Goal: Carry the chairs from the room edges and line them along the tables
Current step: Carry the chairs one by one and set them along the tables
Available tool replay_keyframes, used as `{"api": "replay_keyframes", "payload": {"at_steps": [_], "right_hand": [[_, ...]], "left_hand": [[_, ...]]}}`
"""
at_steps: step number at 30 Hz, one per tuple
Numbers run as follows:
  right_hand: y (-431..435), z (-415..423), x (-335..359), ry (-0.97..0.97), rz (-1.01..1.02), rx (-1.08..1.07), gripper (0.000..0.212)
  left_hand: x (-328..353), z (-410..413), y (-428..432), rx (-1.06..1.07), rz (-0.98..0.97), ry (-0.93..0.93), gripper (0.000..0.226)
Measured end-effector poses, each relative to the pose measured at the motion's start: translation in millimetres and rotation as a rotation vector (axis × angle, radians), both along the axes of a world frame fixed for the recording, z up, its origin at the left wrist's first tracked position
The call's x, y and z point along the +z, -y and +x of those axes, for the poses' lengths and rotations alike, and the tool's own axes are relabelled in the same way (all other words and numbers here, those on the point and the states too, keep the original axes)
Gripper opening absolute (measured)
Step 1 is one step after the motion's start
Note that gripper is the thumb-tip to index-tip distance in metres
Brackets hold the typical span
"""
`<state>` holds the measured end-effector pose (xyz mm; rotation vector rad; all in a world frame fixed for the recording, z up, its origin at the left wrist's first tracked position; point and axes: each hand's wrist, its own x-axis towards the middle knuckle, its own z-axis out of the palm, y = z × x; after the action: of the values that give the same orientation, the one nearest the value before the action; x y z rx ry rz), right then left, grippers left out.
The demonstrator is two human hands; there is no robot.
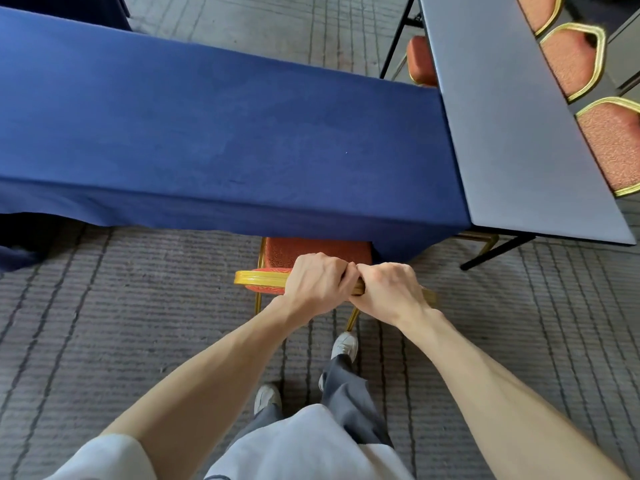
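Both hands, left (317, 280) and right (389, 289), gripped the chair (263, 278) back with curled fingers, seat under the table (221, 133); next likely squaring it, then letting go.

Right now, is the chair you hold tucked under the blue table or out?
Partly in: the chair seat's front is hidden under the blue tablecloth; left hand and right hand grip its back outside.

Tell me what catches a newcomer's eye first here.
The left hand and right hand grip the gold top rail of a red chair at centre, its seat tucked under the blue-clothed table. More red chairs line the bare grey table at upper right.
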<state>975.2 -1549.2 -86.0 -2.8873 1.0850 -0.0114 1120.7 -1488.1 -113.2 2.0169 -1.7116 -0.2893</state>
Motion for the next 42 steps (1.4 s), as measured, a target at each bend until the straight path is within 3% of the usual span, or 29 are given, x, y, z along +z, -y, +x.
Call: {"api": "replay_keyframes", "payload": {"at_steps": [5,12,19,23,29,38,42], "right_hand": [[53.4,-11.3,0.1,0.005,0.169,0.005,0.022],[130.7,16.9,19.8,0.018,0.372,0.111,0.016],[143.7,18.7,1.2,0.25,0.362,0.221,0.043],[155.2,23.7,5.5,0.346,0.335,0.217,0.038],[157.4,26.5,4.0,0.296,0.272,0.147,0.022],[150.7,16.4,-1.2,0.317,0.21,0.052,0.032],[159.3,16.9,-10.2,0.18,0.161,0.038,0.034]], "left_hand": [[0.8,-5.6,48.8,-0.059,-0.016,0.046,0.053],[21.4,16.5,109.4,0.065,-0.023,0.098,0.049],[21.9,24.0,115.1,0.016,-0.025,0.096,0.047],[29.1,31.4,125.2,-0.078,-0.091,0.048,0.044],[28.3,34.7,133.1,-0.137,-0.095,0.084,0.047],[14.7,24.0,138.8,-0.121,-0.161,0.069,0.045],[-0.1,25.5,150.2,-0.07,-0.123,0.044,0.047]]}}
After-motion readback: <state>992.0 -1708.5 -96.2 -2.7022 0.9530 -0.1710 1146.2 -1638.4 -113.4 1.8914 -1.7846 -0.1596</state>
